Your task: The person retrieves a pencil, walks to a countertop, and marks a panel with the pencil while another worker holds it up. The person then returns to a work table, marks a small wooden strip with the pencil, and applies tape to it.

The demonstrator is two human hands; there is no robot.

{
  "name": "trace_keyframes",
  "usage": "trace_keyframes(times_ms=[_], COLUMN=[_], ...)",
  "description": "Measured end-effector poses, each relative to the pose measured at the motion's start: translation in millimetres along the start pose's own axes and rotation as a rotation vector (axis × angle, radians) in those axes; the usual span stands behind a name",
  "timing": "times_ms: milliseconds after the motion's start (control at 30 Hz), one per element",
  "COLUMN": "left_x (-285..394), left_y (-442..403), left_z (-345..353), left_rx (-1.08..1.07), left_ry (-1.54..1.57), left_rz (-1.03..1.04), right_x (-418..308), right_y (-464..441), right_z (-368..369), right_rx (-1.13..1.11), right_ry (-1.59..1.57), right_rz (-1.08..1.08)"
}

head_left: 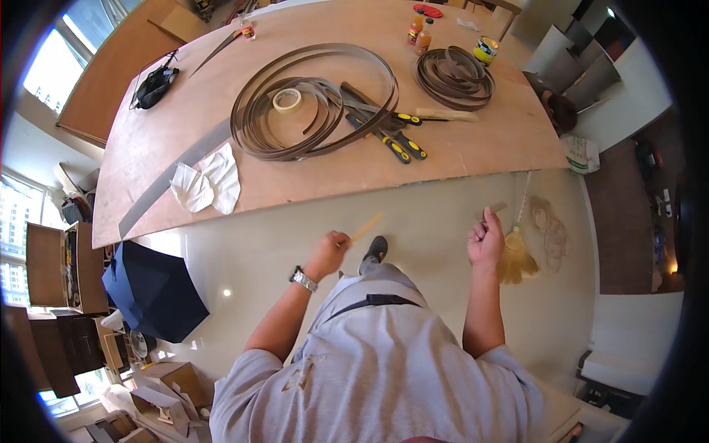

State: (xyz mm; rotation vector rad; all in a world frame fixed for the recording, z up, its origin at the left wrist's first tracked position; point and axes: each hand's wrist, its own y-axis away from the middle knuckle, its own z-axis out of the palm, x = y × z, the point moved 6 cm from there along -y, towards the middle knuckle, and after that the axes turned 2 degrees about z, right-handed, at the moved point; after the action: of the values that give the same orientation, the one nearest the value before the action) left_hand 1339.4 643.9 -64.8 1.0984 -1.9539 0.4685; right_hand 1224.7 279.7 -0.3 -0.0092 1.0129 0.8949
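My left hand (327, 255), with a metal-band watch (301, 279) on its wrist, is closed on a thin yellowish stick (368, 227) pointing up and to the right. In my right hand (484, 241), finger and thumb pinch a small flat grey-brown strip (492, 210). Both hands are in front of my body, above the floor and short of the table's near edge. On the table lie coils of brown edge banding (255, 96), with a roll of tape (286, 100) inside the larger one. Several yellow-and-black-handled tools (395, 146) lie against that coil.
The wooden table (295, 177) spans the top. It carries crumpled white paper (221, 177), a long grey strip (155, 188), another coil (452, 81), bottles (423, 38) and a tin (485, 50). An open dark umbrella (159, 292) stands at left; a straw broom (518, 258) is at right.
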Motion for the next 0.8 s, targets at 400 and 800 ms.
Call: trace_keyframes(times_ms=[400, 800], left_x=[-39.7, -6.3], left_y=[-152.2, -200.3], left_z=[-63.0, -146.3], left_rx=[0.276, 0.503], left_ry=[-0.549, -0.472], left_rz=[-0.074, 0.076], right_x=[97.8, 107.8], right_y=[-115.2, -126.6], right_z=[126.2, 135.7], right_rx=[-0.321, -0.317], right_ry=[0.315, 0.524], right_rz=[0.317, 0.276])
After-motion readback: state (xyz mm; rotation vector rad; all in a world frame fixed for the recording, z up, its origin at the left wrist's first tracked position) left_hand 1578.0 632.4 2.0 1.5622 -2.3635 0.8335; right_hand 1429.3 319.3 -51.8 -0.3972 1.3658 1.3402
